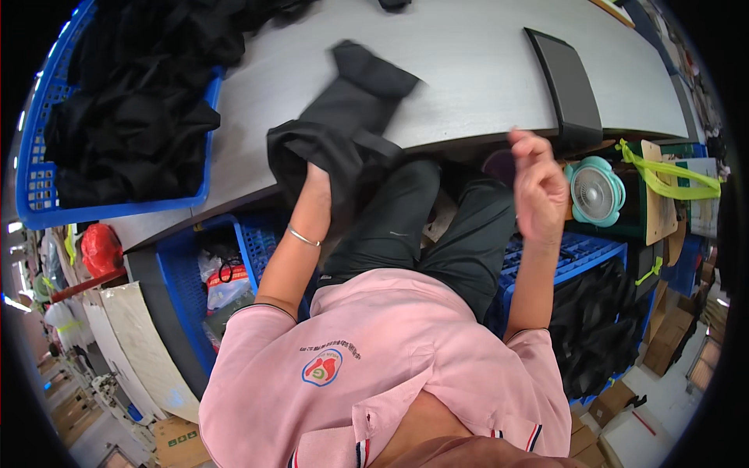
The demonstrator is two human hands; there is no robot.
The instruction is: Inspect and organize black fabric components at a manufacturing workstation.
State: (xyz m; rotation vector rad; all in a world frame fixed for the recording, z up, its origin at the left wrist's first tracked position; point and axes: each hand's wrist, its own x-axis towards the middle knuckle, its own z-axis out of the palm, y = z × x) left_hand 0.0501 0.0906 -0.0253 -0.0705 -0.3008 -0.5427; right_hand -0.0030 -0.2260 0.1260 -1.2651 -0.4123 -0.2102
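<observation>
A black cloth piece, shaped like a bag or sleeve (355, 97), reaches from my lap up over the near edge of the grey table (460, 70). Into its open end goes my left hand (315, 181); only the wrist shows, and the fingers are hidden by the cloth. The cloth's far end is slightly smeared by motion. To the right, my right hand (540, 187) is raised near the table's edge, apart from the cloth. Its fingers are loosely bent and apart, with nothing in them.
A blue basket (117, 214) heaped with black cloth pieces (129, 125) stands on the table's left. A dark flat panel (566, 86) lies on the right, near a turquoise fan (594, 191). Below are a blue crate (183, 273) and more black cloth (597, 320).
</observation>
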